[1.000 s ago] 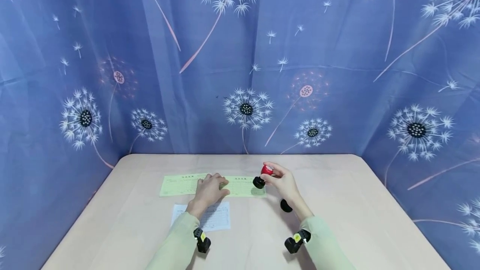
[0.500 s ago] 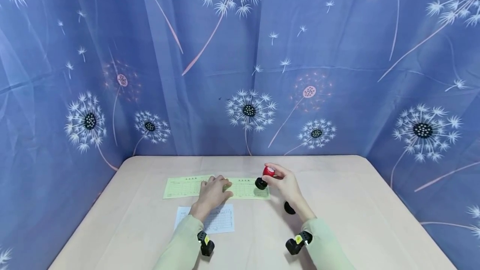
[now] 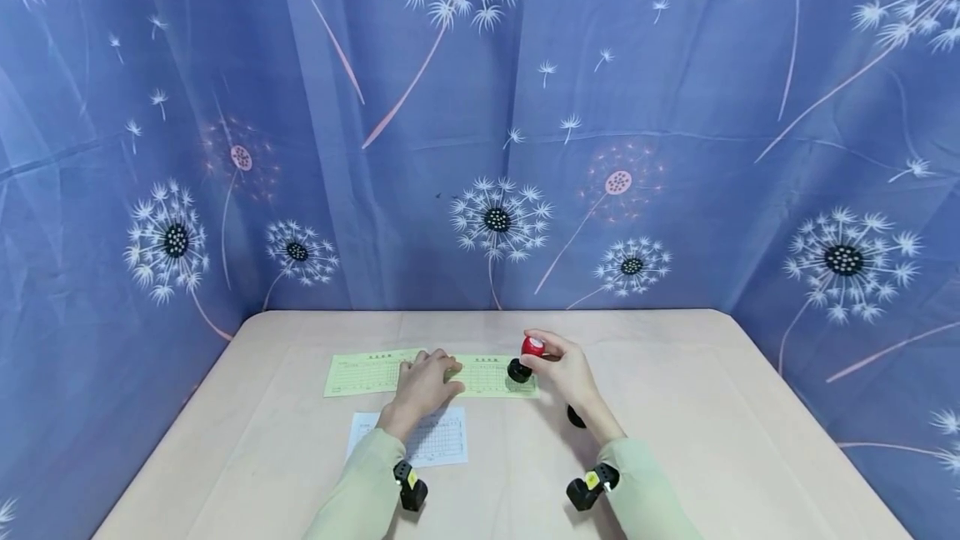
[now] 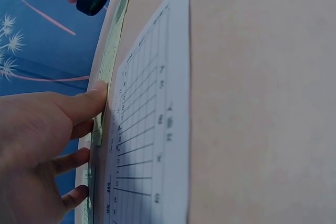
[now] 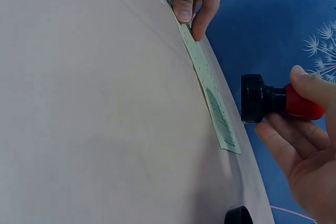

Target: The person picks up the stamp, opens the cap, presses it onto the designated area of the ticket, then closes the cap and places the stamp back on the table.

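My right hand (image 3: pixel 572 369) grips a stamp by its red knob (image 3: pixel 533 346). The stamp's black base (image 5: pixel 252 98) hangs above the right-hand green form (image 3: pixel 487 375), apart from the paper in the right wrist view. My left hand (image 3: pixel 425 386) rests its spread fingertips on the green forms, where the left-hand green form (image 3: pixel 363 373) meets the right one. Beneath my left wrist lies a white gridded sheet (image 4: pixel 152 103), partly hidden in the head view. A round black cap (image 5: pixel 239 215) sits on the table, mostly covered by my right wrist in the head view.
A pale cloth-covered table (image 3: pixel 517 473) bears everything. Blue curtain (image 3: pixel 420 190) with dandelion prints rises behind it and along both sides. Each forearm wears a black wrist camera, one on the left (image 3: pixel 410 487) and one on the right (image 3: pixel 592 486).
The stamp has moved slightly lower and to the left over the green form. My right wrist now covers more of the black cap. The left hand stays on the papers.
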The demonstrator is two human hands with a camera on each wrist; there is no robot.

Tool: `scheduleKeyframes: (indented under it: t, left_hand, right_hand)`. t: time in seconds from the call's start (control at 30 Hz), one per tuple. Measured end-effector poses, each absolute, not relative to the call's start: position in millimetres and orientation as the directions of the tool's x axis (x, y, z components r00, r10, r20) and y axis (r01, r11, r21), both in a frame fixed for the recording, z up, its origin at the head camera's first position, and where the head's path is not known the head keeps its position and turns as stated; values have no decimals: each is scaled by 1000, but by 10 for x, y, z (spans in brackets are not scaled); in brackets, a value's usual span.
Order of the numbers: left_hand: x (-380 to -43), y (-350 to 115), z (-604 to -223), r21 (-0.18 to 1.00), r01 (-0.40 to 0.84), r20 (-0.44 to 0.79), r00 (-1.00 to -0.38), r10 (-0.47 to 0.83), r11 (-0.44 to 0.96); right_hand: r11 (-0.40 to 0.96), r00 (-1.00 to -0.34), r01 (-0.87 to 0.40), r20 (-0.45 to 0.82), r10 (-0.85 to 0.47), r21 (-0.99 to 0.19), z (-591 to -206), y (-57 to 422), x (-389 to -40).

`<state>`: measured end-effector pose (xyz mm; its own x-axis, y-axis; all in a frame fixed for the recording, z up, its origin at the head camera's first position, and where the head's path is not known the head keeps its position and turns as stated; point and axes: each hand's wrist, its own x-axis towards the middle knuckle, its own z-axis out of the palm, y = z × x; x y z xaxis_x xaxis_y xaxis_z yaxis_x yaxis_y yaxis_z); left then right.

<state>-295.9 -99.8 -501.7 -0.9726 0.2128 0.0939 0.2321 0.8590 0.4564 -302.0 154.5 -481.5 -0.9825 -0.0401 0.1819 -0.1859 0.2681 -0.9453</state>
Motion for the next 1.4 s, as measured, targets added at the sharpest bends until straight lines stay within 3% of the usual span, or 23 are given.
scheduleKeyframes:
  t: [0.23, 0.9, 1.4]
  left_hand:
    - [-2954, -992, -4994, 462, 223, 89, -975, 205, 858]
    - [-2952, -974, -4971, 469, 209, 79, -978, 195, 858]
    - [-2943, -968, -4967, 487, 201, 73, -979, 189, 850]
  right_hand:
    - [332, -978, -204, 203, -39, -921, -4841, 1554, -3035]
    - [332, -985, -173, 166, -50, -927, -4907, 1523, -3006]
    - [433, -974, -229, 207, -97, -872, -4915, 1417, -2954]
